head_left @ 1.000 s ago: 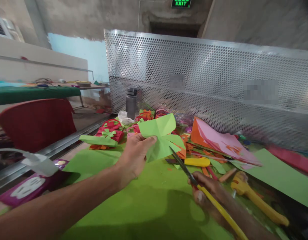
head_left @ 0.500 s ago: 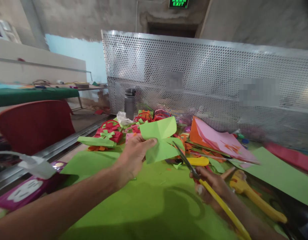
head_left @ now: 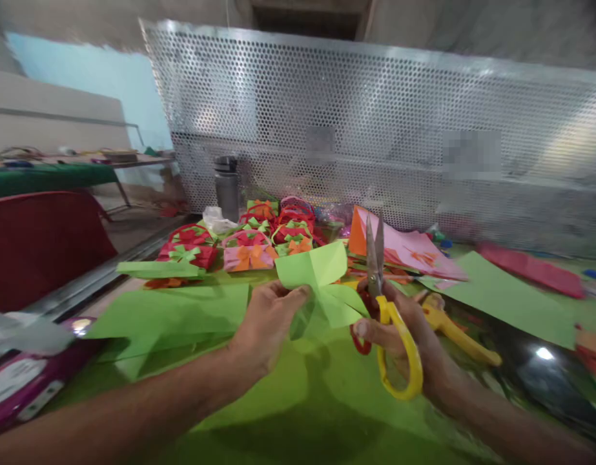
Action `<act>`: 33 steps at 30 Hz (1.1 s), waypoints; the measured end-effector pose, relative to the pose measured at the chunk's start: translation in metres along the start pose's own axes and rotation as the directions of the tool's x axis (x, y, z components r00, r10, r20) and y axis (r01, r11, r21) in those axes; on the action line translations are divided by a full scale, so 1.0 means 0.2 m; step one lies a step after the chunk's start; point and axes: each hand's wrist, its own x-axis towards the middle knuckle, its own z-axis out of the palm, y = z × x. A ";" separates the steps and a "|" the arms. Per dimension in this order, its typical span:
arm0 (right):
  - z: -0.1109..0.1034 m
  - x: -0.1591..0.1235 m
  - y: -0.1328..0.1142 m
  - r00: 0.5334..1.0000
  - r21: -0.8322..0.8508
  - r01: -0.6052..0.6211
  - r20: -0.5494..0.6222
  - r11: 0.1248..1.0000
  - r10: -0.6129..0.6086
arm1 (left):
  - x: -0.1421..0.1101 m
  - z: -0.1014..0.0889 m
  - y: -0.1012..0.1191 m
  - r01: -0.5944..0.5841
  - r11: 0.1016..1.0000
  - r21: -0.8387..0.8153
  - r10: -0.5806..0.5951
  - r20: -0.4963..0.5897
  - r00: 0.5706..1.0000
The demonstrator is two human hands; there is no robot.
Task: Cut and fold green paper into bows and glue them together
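Note:
My left hand (head_left: 273, 316) pinches a creased light green paper (head_left: 321, 271) between thumb and fingers, above the green tabletop (head_left: 278, 400). A slit runs into the paper from its right side. In my right hand (head_left: 399, 323) are scissors (head_left: 375, 258) with one yellow and one red handle loop. Their blades point up and stand slightly apart, just right of the paper. Behind the paper sit small red and pink paper bags with bows, among them a pink bag (head_left: 249, 257) with an orange bow.
Green sheets (head_left: 176, 310) lie at the left, near a purple power strip (head_left: 31, 381). Pink and orange paper (head_left: 404, 245) and a yellow glue gun (head_left: 460, 329) lie at the right. A grey bottle (head_left: 226, 187) stands before the perforated metal panel (head_left: 288, 97).
The scissors have turned from pointing at the paper to pointing upward, away from its cut edge. My left hand still holds the paper. The view has shifted right and down.

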 end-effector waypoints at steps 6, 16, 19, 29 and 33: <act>0.00 -0.04 -0.04 0.996 -0.094 0.041 -0.080 0.995 -0.049 | -0.03 0.04 -0.05 0.080 0.996 -0.039 -0.080 0.000 0.997; -0.05 0.03 -0.03 0.979 -0.200 0.086 -0.165 0.976 -0.119 | 0.00 -0.03 -0.05 0.151 0.988 0.045 -0.155 0.118 0.981; -0.06 0.03 -0.02 0.975 -0.209 0.067 -0.195 0.976 -0.109 | 0.02 -0.04 -0.05 0.138 0.987 0.084 -0.151 0.172 0.973; -0.07 0.03 0.03 0.999 -0.090 0.053 0.002 0.995 -0.054 | 0.08 -0.07 0.07 -0.003 0.998 -0.056 0.006 0.046 0.999; -0.02 -0.01 0.09 0.990 -0.055 0.080 0.121 0.995 -0.073 | 0.09 -0.08 0.17 -0.094 0.983 -0.156 0.085 -0.063 0.994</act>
